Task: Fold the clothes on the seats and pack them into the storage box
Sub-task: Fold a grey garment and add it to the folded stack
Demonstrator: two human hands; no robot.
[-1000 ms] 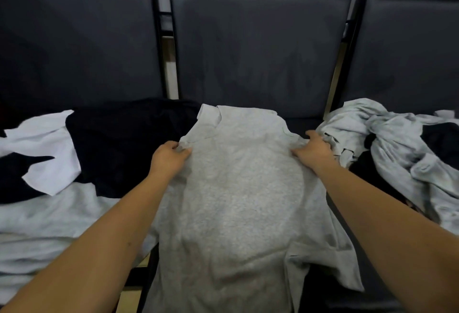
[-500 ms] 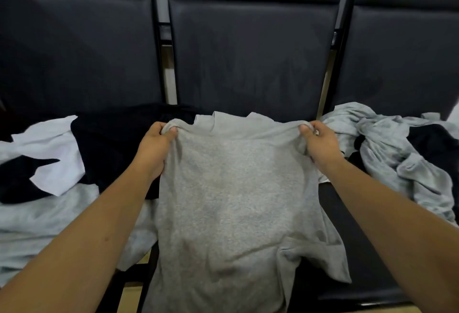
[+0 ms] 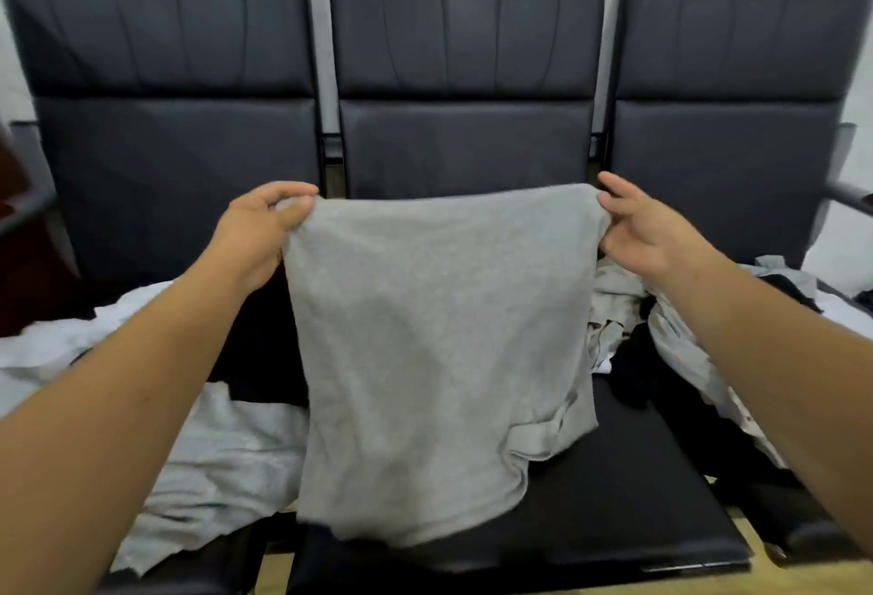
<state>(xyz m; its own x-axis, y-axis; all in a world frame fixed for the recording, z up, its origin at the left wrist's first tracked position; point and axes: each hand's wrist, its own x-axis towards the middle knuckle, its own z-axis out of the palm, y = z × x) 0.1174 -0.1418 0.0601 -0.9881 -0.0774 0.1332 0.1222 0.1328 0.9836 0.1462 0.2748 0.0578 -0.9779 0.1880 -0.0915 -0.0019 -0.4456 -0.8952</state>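
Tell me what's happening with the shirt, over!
Left hand and right hand pinch grey shirt top corners. Shirt hangs over middle seat. Loose clothes piled both sides.

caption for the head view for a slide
Left hand and right hand hold a grey t-shirt up by its top corners above the middle seat, loose clothes heaped either side.

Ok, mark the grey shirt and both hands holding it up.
grey shirt (image 3: 439, 358): head view, middle of the hanging fabric.
left hand (image 3: 259, 233): head view, middle of the hand.
right hand (image 3: 648, 231): head view, middle of the hand.
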